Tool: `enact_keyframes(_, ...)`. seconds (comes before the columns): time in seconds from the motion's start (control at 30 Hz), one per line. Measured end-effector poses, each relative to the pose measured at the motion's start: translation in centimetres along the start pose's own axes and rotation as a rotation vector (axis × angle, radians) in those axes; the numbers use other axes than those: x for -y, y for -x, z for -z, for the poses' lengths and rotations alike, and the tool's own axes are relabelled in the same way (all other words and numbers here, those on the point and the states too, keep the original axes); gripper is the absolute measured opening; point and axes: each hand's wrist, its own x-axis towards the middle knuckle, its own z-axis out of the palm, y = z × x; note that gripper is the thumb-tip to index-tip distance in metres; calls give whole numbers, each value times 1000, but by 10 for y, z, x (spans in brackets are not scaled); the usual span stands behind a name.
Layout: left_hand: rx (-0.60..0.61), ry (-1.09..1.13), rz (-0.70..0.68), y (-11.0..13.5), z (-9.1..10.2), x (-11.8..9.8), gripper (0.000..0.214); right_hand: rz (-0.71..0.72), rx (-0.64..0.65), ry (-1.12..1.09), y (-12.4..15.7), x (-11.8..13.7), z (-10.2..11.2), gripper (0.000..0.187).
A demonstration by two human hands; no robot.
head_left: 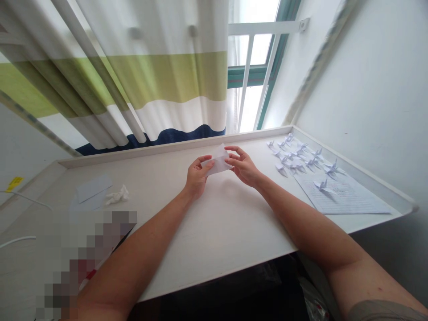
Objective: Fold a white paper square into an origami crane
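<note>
A small white sheet of paper [220, 161] is held above the middle of the desk, with a fold or crease showing across it. My left hand [197, 177] pinches its left side between thumb and fingers. At the right edge, my right hand [243, 166] grips the same sheet, its index finger curved over the top corner. Several folded white paper cranes [297, 156] stand in a group at the right of the desk. One more paper crane [323, 186] rests on a lined, written sheet [351, 196].
The white desk [207, 240] has a raised rim at the back and right. On the left lie flat paper sheets [93, 189], a crumpled tissue [118, 195] and a white cable [18, 240]. A pixelated item [100, 240] lies beside my left forearm. A striped curtain [167, 76] hangs behind.
</note>
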Motion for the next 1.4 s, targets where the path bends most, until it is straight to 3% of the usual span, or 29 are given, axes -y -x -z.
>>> enact_keyframes(0.1, -20, -17, -21, -1, 0, -3, 51, 23, -32, -4, -1, -2, -1, 66)
enact_keyframes(0.27, -6, 21, 50, -2, 0, -6, 50, 53, -86, -5, -3, -5, -1, 69)
enact_keyframes(0.57, 43, 51, 94, 3, -4, -6, 60, 12, -29, -25, -2, -8, 0, 97)
enact_keyframes(0.7, 64, 89, 120, 4, -4, -7, 54, 95, -53, -5, -5, -14, 3, 92)
enact_keyframes(0.9, 78, 108, 152, 4, -5, -5, 46, 98, -15, -5, -7, -17, 2, 84)
enact_keyframes(1.03, 72, 117, 142, 4, -5, -4, 48, 142, -111, 37, -9, -22, 1, 73)
enact_keyframes(1.13, 60, 114, 129, 3, -6, -3, 51, 204, -206, 135, -10, -25, 2, 57)
enact_keyframes(1.27, 28, 103, 95, 3, -4, 0, 50, 261, -165, 350, -8, -27, 2, 39)
enact_keyframes(1.4, 2, 72, 73, 3, -2, 3, 48, 293, -156, 464, -5, -28, 0, 38)
